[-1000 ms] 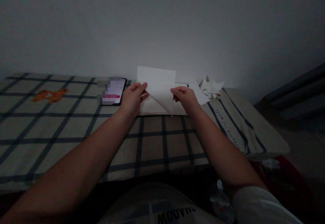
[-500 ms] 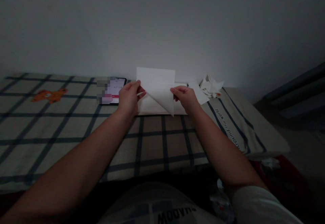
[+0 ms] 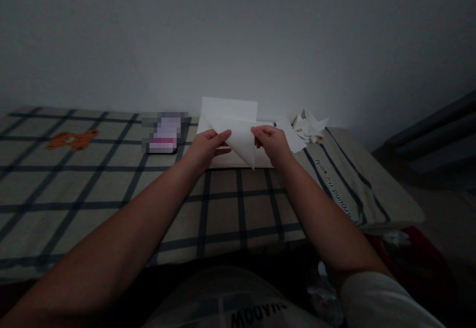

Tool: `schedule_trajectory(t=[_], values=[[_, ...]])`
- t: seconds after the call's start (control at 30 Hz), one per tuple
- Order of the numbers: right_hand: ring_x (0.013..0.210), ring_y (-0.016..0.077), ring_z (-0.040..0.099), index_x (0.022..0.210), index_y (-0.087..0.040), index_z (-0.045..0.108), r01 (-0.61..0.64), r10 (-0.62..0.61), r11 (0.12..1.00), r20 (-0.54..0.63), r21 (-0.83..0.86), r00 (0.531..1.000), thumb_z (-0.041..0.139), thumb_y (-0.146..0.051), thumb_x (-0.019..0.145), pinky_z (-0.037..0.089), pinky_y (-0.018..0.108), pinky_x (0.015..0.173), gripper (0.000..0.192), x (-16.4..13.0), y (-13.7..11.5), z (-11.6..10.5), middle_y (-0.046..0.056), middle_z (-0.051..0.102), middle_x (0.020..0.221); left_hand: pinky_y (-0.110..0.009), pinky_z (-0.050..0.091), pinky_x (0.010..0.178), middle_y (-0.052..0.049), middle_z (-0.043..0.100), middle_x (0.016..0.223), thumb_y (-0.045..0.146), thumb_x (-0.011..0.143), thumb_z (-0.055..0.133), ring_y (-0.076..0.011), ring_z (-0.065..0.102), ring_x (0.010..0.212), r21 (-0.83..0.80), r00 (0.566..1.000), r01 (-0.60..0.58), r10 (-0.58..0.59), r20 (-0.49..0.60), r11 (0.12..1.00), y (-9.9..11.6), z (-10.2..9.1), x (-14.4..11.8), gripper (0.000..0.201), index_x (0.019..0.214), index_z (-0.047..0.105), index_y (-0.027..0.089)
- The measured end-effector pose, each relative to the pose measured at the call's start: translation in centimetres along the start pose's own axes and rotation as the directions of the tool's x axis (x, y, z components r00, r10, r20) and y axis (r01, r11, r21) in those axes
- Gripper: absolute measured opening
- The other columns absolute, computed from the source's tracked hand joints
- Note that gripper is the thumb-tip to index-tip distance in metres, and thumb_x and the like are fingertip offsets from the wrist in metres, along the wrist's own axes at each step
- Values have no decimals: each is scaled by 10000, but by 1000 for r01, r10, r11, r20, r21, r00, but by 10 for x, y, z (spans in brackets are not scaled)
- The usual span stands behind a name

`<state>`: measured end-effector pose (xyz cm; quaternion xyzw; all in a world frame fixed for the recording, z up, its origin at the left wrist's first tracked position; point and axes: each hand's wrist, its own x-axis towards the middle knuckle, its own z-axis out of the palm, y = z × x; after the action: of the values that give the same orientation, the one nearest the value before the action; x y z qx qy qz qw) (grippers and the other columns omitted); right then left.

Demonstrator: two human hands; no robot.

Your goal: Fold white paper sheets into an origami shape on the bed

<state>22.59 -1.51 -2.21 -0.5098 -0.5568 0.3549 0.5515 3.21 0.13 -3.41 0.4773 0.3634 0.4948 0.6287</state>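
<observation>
A white sheet of paper (image 3: 238,132) is held up with one corner folded over diagonally, its point hanging down. My left hand (image 3: 210,147) pinches the slanted folded edge between thumb and fingers. At the sheet's right edge, my right hand (image 3: 271,142) grips the paper with thumb and curled fingers. Beneath the sheet lie more white papers or a pad (image 3: 226,162), partly covered by the folded sheet and both hands.
A phone (image 3: 165,134), partly blurred, lies left of the papers. Farther left is an orange bear-shaped piece (image 3: 72,140). Crumpled or folded white paper (image 3: 308,127) and a loose sheet (image 3: 292,137) sit at right. A checked cloth (image 3: 223,209) covers the table, against a wall (image 3: 238,35).
My left hand has slid right and slightly down, from the sheet's left corner to the middle of the folded edge. My right hand stays nearly in place.
</observation>
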Motion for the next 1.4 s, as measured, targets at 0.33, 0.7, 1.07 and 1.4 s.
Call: schedule_trajectory(t=[0.33,0.7,1.07,1.4], values=[[503,104,435,664,-195,644,19,-19,999,4,48,1000,657,-446,823,323,275,514,297,-1,6,5,-26,517,533,-317,568,736,-112,755,972,386,659,812,-211,691,848,61,996,-22,27,-84,998,0,2,-2,269,776,709,166],[495,93,435,605,-189,601,39,-39,999,-2,6,999,644,-441,828,346,259,515,338,-2,3,6,-35,500,508,-313,564,717,-96,751,923,389,661,812,-196,688,813,122,995,-16,28,-98,992,2,2,-3,313,810,696,139],[549,94,508,778,-178,699,-55,40,990,118,129,992,708,-428,767,398,252,544,251,1,11,5,-23,587,595,-309,558,708,-86,751,928,389,649,804,-188,685,801,152,982,-66,91,-163,986,6,0,-1,330,836,694,141],[569,111,551,764,-174,696,-53,47,998,146,41,988,720,-356,741,434,273,575,185,0,8,5,2,649,613,-316,557,732,-76,746,927,390,649,800,-185,687,806,151,972,-74,105,-212,986,12,0,-3,326,824,670,147]])
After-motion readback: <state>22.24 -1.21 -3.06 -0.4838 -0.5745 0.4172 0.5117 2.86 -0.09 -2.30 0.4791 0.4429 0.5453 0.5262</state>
